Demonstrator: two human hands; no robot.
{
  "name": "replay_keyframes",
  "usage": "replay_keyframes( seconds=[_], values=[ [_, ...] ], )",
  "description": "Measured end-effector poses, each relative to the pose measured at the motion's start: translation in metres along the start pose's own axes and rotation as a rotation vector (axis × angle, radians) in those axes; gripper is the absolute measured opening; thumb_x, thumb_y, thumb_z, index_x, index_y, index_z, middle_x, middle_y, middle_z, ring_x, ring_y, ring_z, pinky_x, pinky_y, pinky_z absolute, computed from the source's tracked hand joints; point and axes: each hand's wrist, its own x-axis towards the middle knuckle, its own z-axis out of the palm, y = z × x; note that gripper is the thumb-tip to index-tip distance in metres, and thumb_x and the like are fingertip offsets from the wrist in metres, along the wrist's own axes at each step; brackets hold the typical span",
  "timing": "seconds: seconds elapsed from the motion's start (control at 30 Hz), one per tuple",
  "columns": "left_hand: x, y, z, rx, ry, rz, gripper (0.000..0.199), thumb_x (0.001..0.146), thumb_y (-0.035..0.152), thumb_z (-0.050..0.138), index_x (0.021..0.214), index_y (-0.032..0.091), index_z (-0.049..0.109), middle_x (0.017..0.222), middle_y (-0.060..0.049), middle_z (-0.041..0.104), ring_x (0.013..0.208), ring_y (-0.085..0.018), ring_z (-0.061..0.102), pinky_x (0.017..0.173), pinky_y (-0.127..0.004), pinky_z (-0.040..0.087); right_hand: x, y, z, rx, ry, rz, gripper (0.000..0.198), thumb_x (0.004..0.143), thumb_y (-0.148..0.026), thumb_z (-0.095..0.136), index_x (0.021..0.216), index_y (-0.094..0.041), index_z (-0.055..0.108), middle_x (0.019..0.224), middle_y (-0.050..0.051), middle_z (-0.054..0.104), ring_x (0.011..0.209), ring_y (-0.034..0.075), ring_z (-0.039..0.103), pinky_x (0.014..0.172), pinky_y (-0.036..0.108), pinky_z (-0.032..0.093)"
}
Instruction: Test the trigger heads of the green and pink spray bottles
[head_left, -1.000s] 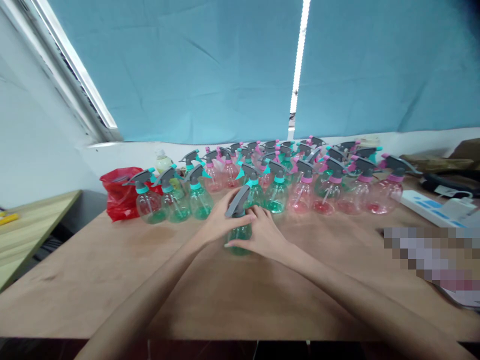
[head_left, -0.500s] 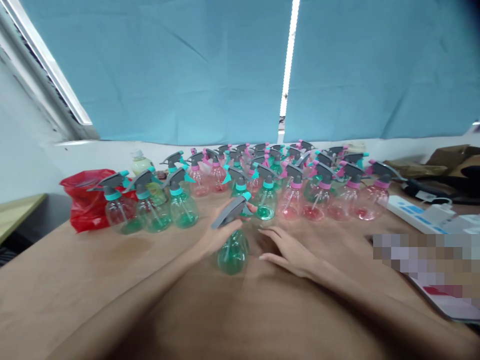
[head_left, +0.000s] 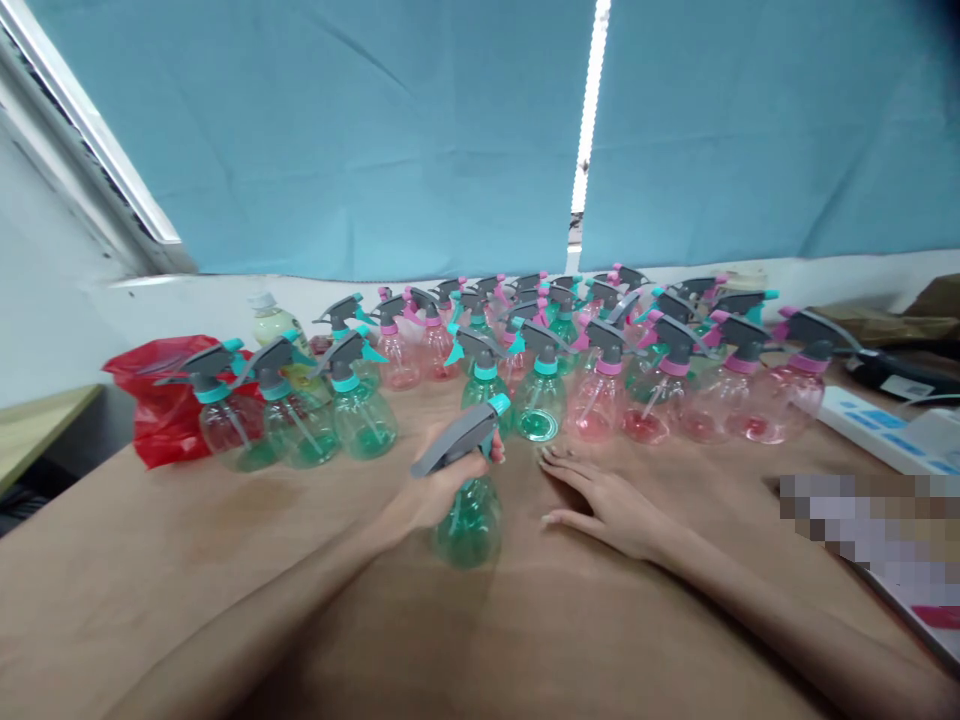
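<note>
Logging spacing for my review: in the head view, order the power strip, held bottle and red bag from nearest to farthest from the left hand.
From the left hand:
1. Held bottle: in its grip.
2. Red bag: off to the left.
3. Power strip: far right.
</note>
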Motion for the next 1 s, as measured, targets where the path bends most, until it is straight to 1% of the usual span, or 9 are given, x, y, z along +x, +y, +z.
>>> replay_keyframes(
  seconds=[0.07,0.13,0.27,0.3,0.37,0.43,0.6,0.83,1.0],
  values=[
    [0.0,0.0,0.0,-0.02,0.011,0.013,0.016,0.059,0.024,0.055,0.073,0.018,0.061,0.072,-0.002,0.063,0.072,-0.018,0.058,0.068,-0.029,0.042,0.0,0.001,0.001,0.004,0.005,-0.003,0.075,0.083,-0.065,0.049,0.142,-0.019,0.041,0.147,0.009,0.041,0.136,0.028,0.036,0.111,0.047,0.033],
    [0.0,0.003,-0.001,0.001,-0.019,0.029,0.016,0.059,0.022,0.054,0.074,0.019,0.062,0.074,-0.002,0.064,0.072,-0.019,0.058,0.068,-0.03,0.043,-0.001,0.002,0.002,0.007,0.007,-0.003,0.074,0.084,-0.064,0.049,0.142,-0.019,0.04,0.147,0.009,0.04,0.136,0.028,0.035,0.111,0.047,0.032],
    [0.001,0.008,-0.002,0.024,-0.079,0.071,0.027,0.063,0.019,0.051,0.086,0.021,0.066,0.097,-0.004,0.069,0.095,-0.023,0.06,0.09,-0.035,0.043,0.0,0.003,0.002,0.037,0.012,0.008,0.07,0.086,-0.062,0.048,0.143,-0.022,0.04,0.148,0.007,0.039,0.137,0.028,0.034,0.112,0.048,0.031],
    [0.001,0.008,-0.002,0.027,-0.081,0.064,0.029,0.066,0.021,0.051,0.09,0.022,0.067,0.1,-0.004,0.069,0.1,-0.024,0.06,0.092,-0.036,0.042,0.0,0.003,0.002,0.046,0.009,0.01,0.069,0.086,-0.061,0.048,0.143,-0.023,0.04,0.148,0.007,0.039,0.137,0.028,0.034,0.112,0.048,0.031],
    [0.0,0.008,-0.002,0.051,-0.082,0.022,0.029,0.071,0.026,0.051,0.095,0.023,0.068,0.1,-0.004,0.07,0.101,-0.025,0.061,0.091,-0.037,0.044,0.0,0.002,0.001,0.058,0.005,0.013,0.067,0.087,-0.06,0.047,0.143,-0.023,0.04,0.148,0.006,0.04,0.137,0.027,0.034,0.112,0.048,0.03],
    [-0.002,0.006,0.0,0.069,-0.077,-0.015,0.03,0.075,0.031,0.052,0.1,0.022,0.068,0.097,-0.005,0.071,0.098,-0.025,0.062,0.088,-0.037,0.046,-0.001,0.002,0.0,0.068,0.003,0.018,0.066,0.088,-0.06,0.047,0.142,-0.023,0.04,0.147,0.006,0.04,0.137,0.027,0.034,0.113,0.047,0.029],
    [-0.003,0.004,0.001,0.071,-0.065,0.004,0.035,0.076,0.034,0.053,0.106,0.021,0.066,0.094,-0.005,0.071,0.09,-0.023,0.064,0.083,-0.035,0.048,-0.001,0.004,0.0,0.081,0.0,0.023,0.065,0.088,-0.059,0.047,0.142,-0.023,0.041,0.147,0.006,0.04,0.138,0.027,0.033,0.113,0.049,0.029],
    [-0.002,0.004,0.0,0.048,-0.055,0.025,0.037,0.076,0.031,0.055,0.11,0.02,0.064,0.107,-0.006,0.068,0.083,-0.019,0.063,0.078,-0.032,0.049,-0.001,0.009,0.001,0.118,0.008,0.003,0.061,0.088,-0.057,0.048,0.141,-0.026,0.042,0.147,0.006,0.041,0.137,0.027,0.034,0.111,0.051,0.03],
    [-0.003,0.006,0.002,0.003,-0.063,0.023,0.034,0.075,0.028,0.056,0.107,0.019,0.064,0.118,-0.006,0.065,0.089,-0.02,0.064,0.083,-0.032,0.049,-0.002,0.014,-0.002,0.13,-0.006,0.005,0.058,0.09,-0.055,0.047,0.139,-0.024,0.045,0.145,0.005,0.043,0.137,0.027,0.034,0.112,0.05,0.029]
  ],
)
